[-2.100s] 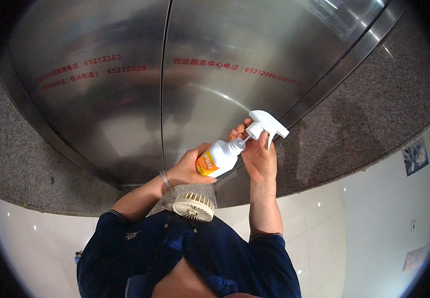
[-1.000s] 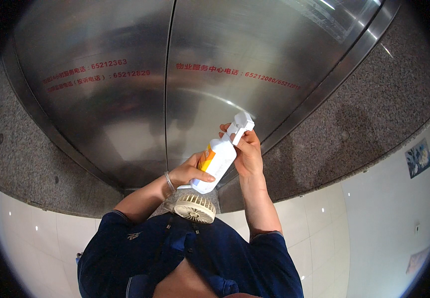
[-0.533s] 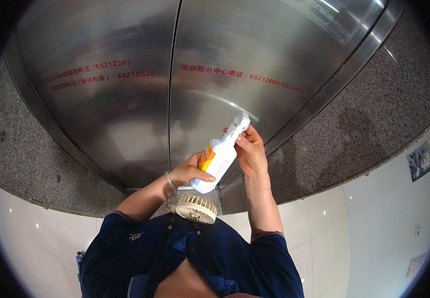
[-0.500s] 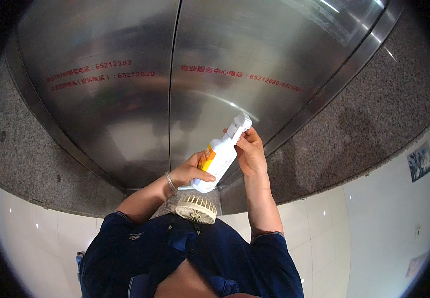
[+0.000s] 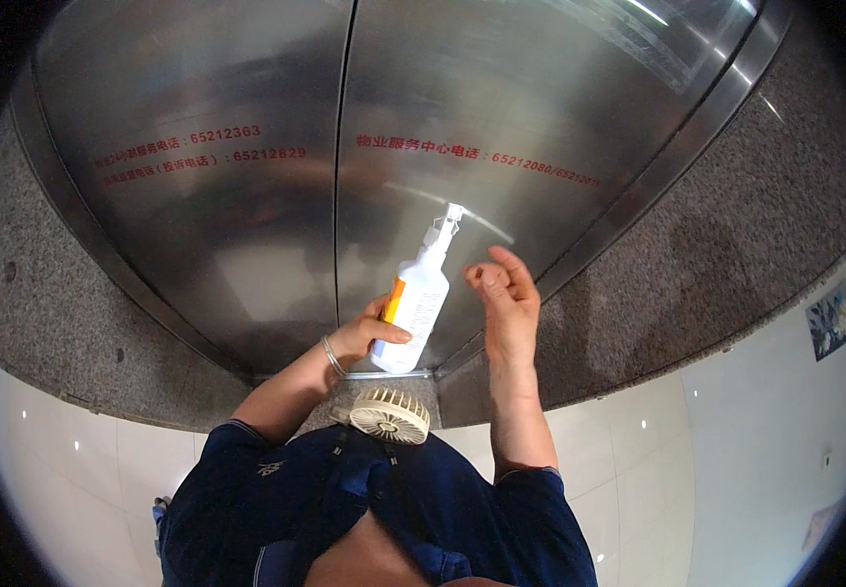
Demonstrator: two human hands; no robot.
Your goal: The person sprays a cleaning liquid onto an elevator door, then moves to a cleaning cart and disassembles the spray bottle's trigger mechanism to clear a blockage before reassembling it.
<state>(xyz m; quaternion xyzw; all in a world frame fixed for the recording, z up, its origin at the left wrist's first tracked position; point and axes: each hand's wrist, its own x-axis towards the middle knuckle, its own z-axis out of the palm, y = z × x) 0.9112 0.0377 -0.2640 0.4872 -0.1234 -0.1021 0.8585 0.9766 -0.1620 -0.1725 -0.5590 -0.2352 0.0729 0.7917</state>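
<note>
At two doors (image 5: 227, 235), left grip (image 5: 362, 335) closed round one bottle (image 5: 419, 313); right grip (image 5: 511, 311) loosely spread

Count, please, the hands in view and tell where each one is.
2. The left hand, partly hidden, grips the lower body of the white spray bottle; the right hand is right of the bottle, not touching it.

Both metal doors (image 5: 472, 88) bear red characters (image 5: 418, 146) and digits (image 5: 545, 168), the bottle (image 5: 411, 301) small print (image 5: 423, 318).
</note>
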